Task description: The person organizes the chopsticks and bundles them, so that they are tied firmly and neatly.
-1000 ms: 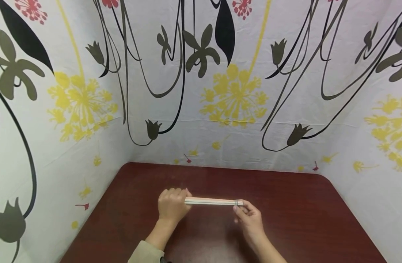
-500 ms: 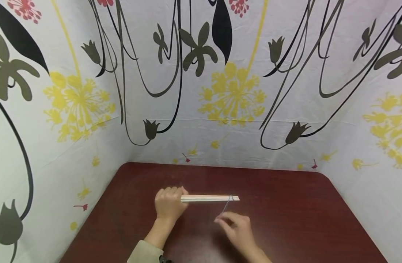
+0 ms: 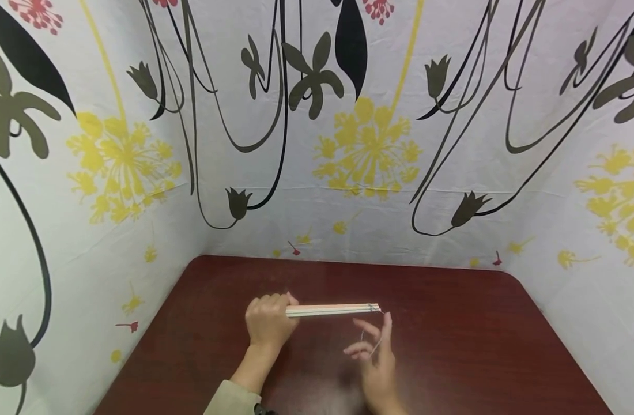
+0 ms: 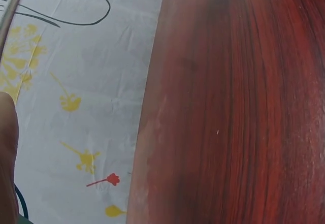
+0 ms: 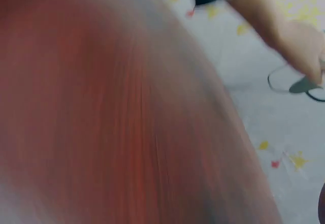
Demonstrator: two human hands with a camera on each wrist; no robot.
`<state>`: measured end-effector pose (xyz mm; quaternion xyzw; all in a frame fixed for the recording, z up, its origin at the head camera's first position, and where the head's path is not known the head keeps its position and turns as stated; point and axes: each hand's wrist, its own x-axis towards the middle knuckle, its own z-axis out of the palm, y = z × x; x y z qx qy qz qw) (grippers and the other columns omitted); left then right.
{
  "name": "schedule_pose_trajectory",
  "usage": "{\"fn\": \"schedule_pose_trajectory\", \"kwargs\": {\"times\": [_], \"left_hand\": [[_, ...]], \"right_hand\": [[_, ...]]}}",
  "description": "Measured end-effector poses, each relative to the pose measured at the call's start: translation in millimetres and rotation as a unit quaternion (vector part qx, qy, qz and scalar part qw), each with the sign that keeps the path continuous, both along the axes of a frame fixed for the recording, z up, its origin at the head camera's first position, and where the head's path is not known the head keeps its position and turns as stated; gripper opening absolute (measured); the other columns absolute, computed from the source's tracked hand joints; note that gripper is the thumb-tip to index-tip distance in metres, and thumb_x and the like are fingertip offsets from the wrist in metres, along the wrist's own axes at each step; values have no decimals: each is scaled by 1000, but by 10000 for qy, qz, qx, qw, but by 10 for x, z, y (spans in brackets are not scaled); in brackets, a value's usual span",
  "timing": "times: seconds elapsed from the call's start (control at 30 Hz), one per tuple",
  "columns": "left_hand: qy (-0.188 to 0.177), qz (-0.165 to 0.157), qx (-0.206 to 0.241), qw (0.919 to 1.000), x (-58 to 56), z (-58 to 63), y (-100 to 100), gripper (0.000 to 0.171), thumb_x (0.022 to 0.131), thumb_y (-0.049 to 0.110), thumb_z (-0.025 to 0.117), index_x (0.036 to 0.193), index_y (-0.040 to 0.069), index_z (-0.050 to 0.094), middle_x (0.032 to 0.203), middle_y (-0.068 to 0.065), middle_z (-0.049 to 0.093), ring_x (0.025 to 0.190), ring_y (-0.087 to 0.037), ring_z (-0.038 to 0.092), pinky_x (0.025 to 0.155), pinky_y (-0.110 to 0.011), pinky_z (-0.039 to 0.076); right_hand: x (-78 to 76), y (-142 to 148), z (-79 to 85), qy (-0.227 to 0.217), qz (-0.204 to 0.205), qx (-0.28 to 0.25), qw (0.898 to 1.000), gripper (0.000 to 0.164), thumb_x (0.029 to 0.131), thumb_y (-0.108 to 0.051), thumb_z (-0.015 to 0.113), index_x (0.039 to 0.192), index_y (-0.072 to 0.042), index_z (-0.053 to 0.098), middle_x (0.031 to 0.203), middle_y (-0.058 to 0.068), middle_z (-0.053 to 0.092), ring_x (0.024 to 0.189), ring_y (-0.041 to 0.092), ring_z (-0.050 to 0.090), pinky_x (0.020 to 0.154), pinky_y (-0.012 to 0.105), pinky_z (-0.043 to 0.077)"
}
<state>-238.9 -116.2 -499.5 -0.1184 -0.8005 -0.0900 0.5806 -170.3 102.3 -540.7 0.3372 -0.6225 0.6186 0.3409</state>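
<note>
L hand [image 3: 269, 321] closed round one end of a bundle of pale sticks [image 3: 327, 311], gripping it approx. level over the dark red surface [image 3: 467, 334]; free end points R. Thin band [image 3: 372, 308] wrapped nr that end, w/ a strand running to R hand [image 3: 379, 363], fingers spread & mostly straight, loop strung across them. Flowered cloth [image 3: 275, 242] behind. R wrist view blurred.

The right hand [image 3: 376, 360] has spread its fingers, thin band [image 3: 376, 346] across them.
</note>
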Motion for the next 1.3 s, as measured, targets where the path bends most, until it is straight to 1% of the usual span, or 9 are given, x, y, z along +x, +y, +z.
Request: {"fn": "schedule_pose_trajectory", "kwargs": {"times": [0.07, 0.2, 0.3, 0.4, 0.57, 0.83, 1.07, 1.2, 1.3], "left_hand": [[-23, 39, -46, 10000, 0, -10, 2, 34, 76, 15, 57, 47, 17, 39, 43, 5, 33, 36, -14, 26, 40, -26, 19], [110, 56, -57, 9999, 7, -24, -8, 31, 75, 16, 57, 47, 17, 43, 43, 5, 35, 36, -15, 28, 41, -27, 20], [284, 1, -61, 9996, 16, -20, -20, 33, 79, 16, 55, 48, 17, 45, 43, 4, 38, 36, -16, 31, 41, -28, 21], [485, -127, -166, 9986, 19, -11, -28, 36, 83, 17, 54, 48, 16, 45, 44, 3, 40, 37, -16, 34, 40, -29, 24], [798, -309, -334, 9958, 24, 4, -27, 40, 86, 19, 54, 48, 15, 42, 45, 4, 39, 37, -16, 34, 39, -29, 25], [1059, -527, -445, 9920, 17, 41, -8, 45, 88, 20, 56, 48, 17, 35, 44, 5, 34, 37, -15, 30, 40, -27, 22], [889, -533, -257, 9943, 34, 46, 1, 43, 87, 20, 54, 48, 17, 37, 44, 5, 34, 37, -15, 30, 40, -27, 21], [703, -485, -26, 9963, 47, 46, 13, 42, 87, 21, 52, 47, 18, 39, 43, 5, 35, 37, -14, 29, 40, -27, 21], [625, -509, -21, 9967, 45, 47, 22, 42, 87, 21, 52, 47, 18, 40, 44, 5, 37, 37, -14, 31, 40, -28, 23]], "right_hand": [[81, -40, -9, -997, 436, -661, 9919, 61, 111, -19, 32, 163, -14, 1, 129, 3, 65, 68, 18, 71, 58, 28, 54], [173, -59, 46, -2570, 859, -1685, 9477, 47, 112, -25, 23, 158, -23, 32, 113, 0, 72, 70, 13, 71, 59, 25, 55], [146, 12, 113, -3173, 891, -2138, 9196, 45, 111, -35, 22, 137, -21, 57, 100, 0, 74, 69, 12, 70, 60, 24, 54], [73, 128, 156, -3334, 1010, -2339, 9077, 47, 110, -40, 21, 115, -20, 64, 91, 0, 75, 69, 14, 72, 60, 25, 55], [-40, 277, 208, -3220, 1412, -2256, 9086, 54, 111, -40, 20, 100, -20, 69, 86, 4, 75, 72, 18, 74, 61, 29, 57], [-91, 283, 353, -2934, 599, -844, 9504, 41, 109, -12, 36, 96, 6, 69, 75, 14, 72, 65, 21, 73, 57, 34, 57], [-94, 272, 337, -3303, 572, -297, 9417, 15, 97, 3, 59, 92, 17, 62, 71, 5, 71, 65, 20, 73, 64, 35, 59], [-74, 240, 308, -3237, 733, -719, 9406, 9, 94, 8, 61, 94, 3, 68, 74, 1, 72, 66, 14, 72, 64, 32, 59], [-54, 230, 283, -3434, 1306, -1327, 9206, 25, 95, 8, 58, 97, -13, 70, 78, -3, 71, 69, 10, 70, 65, 27, 58]]}}
